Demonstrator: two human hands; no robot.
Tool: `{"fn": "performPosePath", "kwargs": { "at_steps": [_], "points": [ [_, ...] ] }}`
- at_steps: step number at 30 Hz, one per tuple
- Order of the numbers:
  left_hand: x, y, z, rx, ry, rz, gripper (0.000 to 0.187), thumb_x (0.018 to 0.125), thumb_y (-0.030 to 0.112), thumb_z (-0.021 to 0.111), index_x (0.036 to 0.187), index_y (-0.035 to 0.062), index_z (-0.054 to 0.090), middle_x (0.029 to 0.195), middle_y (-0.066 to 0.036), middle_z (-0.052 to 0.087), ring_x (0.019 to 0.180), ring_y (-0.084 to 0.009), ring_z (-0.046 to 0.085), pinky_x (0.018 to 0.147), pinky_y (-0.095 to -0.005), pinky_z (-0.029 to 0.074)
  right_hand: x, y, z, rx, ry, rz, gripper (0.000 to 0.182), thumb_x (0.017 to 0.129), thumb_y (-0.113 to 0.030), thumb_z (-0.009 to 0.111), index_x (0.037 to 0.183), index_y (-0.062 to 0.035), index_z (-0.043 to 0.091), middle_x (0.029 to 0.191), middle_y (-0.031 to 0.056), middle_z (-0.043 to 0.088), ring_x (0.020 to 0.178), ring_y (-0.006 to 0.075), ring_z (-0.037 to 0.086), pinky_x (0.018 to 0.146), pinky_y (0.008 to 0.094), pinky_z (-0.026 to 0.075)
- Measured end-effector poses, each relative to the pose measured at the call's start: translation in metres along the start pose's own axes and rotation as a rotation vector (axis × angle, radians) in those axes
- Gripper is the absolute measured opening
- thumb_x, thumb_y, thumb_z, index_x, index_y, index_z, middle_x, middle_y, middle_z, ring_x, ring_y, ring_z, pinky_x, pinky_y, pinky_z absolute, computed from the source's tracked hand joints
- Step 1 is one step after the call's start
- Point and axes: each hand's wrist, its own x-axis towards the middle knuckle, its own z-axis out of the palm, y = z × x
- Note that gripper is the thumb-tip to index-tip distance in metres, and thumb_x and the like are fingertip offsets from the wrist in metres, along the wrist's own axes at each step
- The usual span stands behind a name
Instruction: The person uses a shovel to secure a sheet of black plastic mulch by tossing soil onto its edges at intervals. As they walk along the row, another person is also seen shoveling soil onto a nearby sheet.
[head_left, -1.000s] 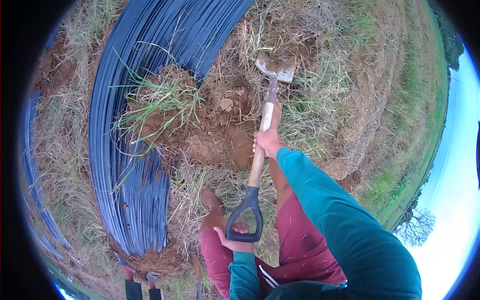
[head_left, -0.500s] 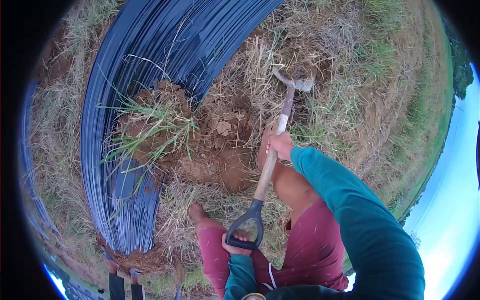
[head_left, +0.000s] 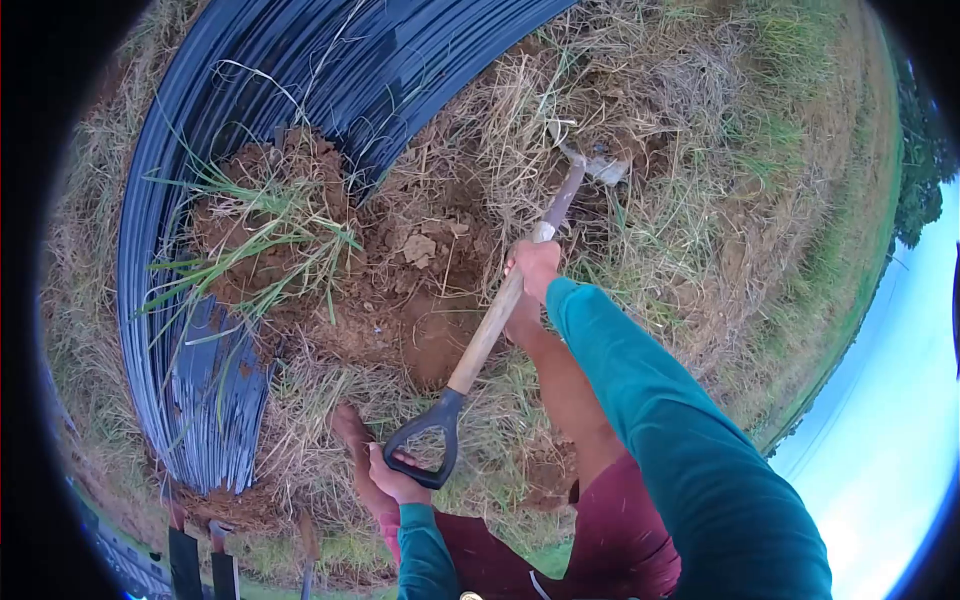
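My right hand (head_left: 535,265) is wrapped around the wooden shaft of a shovel (head_left: 487,343), just below its dark metal socket. At the other end my left hand (head_left: 398,477) grips the black D-shaped handle. The blade (head_left: 606,170) is partly sunk among dry grass and soil, so its tip is hidden. Left of the shaft lies dug, crumbly brown soil (head_left: 425,270). A clod with green grass (head_left: 265,230) sits on the black plastic sheet (head_left: 200,330).
The wrinkled sheet curves along the left and top. My bare feet and legs (head_left: 570,390) stand by the dug soil. Another person's legs (head_left: 200,565) show at the bottom left, near a further tool (head_left: 308,555). Dry and green grass (head_left: 770,130) covers the right side.
The shovel's handle end and both hands have shifted left in view, while the blade stays at nearly the same spot in the grass. The sheet and clod also appear further left.
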Motion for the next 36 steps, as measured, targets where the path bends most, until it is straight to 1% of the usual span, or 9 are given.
{"fn": "performPosePath", "kwargs": {
  "at_steps": [3,12,13,16,19,22,24,30,36],
  "points": [
    [0.128,-0.038,-0.012,-0.040,0.048,-0.048,0.024,0.093,0.030,0.051,0.083,0.0081,0.052,0.055,-0.002,0.046,0.042,-0.0162,0.046,0.037,-0.0297,0.039,0.017,0.019,0.027,0.093,-0.035,-0.032,0.010,0.082,0.001,0.062,0.079,0.0067,0.055,0.066,0.0122,0.057,0.048,0.0214,0.058,0.042,0.0361,0.048],
    [0.100,0.015,0.015,0.027,0.122,0.122,0.032,0.092,0.031,0.048,0.082,0.0042,0.062,0.057,0.000,0.047,0.041,-0.0125,0.043,0.036,-0.0282,0.037,0.031,-0.010,0.040,0.227,-0.002,-0.092,0.010,0.082,-0.001,0.057,0.074,0.0031,0.056,0.060,0.0102,0.054,0.046,0.0198,0.052,0.043,0.0343,0.045],
    [0.128,0.007,-0.020,0.001,-0.012,0.078,0.024,0.092,0.026,0.052,0.104,0.0071,0.045,0.062,-0.007,0.052,0.044,-0.0178,0.048,0.038,-0.0312,0.041,0.014,-0.010,0.039,0.230,0.008,-0.109,0.010,0.082,-0.001,0.057,0.073,0.0029,0.056,0.060,0.0104,0.054,0.046,0.0199,0.052,0.042,0.0344,0.045],
    [0.130,0.015,-0.063,0.028,0.026,0.070,0.023,0.092,0.028,0.052,0.101,0.0081,0.045,0.065,-0.007,0.054,0.044,-0.0183,0.049,0.038,-0.0315,0.041,-0.053,-0.001,0.024,0.272,0.058,-0.178,0.011,0.083,-0.003,0.059,0.076,0.0029,0.054,0.059,0.0106,0.053,0.044,0.0196,0.051,0.040,0.0350,0.043],
    [0.088,0.026,-0.109,0.040,-0.003,0.049,0.030,0.091,0.031,0.048,0.075,0.0069,0.050,0.054,-0.005,0.049,0.041,-0.0179,0.047,0.037,-0.0311,0.040,-0.133,0.007,0.007,0.270,0.148,-0.249,0.016,0.084,-0.007,0.062,0.078,0.0035,0.053,0.057,0.0098,0.053,0.040,0.0193,0.049,0.038,0.0345,0.041],
    [0.068,0.009,-0.200,-0.001,0.008,-0.035,0.036,0.091,0.033,0.046,0.065,0.0084,0.048,0.051,-0.004,0.047,0.040,-0.0177,0.047,0.037,-0.0303,0.039,-0.218,0.023,-0.006,0.135,0.209,-0.363,0.020,0.084,-0.008,0.066,0.075,0.0041,0.052,0.057,0.0091,0.053,0.038,0.0194,0.048,0.035,0.0348,0.040],
    [0.047,0.003,-0.261,-0.060,0.030,-0.086,0.036,0.091,0.035,0.045,0.064,0.0096,0.048,0.051,-0.004,0.047,0.040,-0.0179,0.046,0.037,-0.0308,0.039,-0.284,0.031,-0.006,0.050,0.165,-0.317,0.014,0.083,-0.002,0.064,0.088,0.0050,0.052,0.059,0.0093,0.054,0.039,0.0194,0.050,0.035,0.0353,0.041],
    [-0.002,0.001,-0.377,-0.175,-0.063,-0.441,0.040,0.091,0.040,0.041,0.062,0.0122,0.045,0.050,-0.004,0.044,0.041,-0.0192,0.044,0.040,-0.0338,0.039,-0.405,0.083,0.031,-0.002,-0.192,-0.303,0.044,0.078,0.007,0.062,0.115,-0.0009,0.037,0.068,0.0107,0.055,0.043,0.0204,0.054,0.036,0.0345,0.043],
    [0.018,-0.018,-0.401,-0.240,-0.251,-0.632,0.033,0.094,0.037,0.037,0.076,0.0110,0.049,0.057,-0.004,0.047,0.048,-0.0179,0.046,0.043,-0.0322,0.039,-0.426,0.113,0.139,-0.294,-0.321,-0.515,0.029,0.083,0.004,0.059,0.104,-0.0008,0.039,0.065,0.0076,0.052,0.046,0.0176,0.052,0.040,0.0340,0.045]
  ]
}}
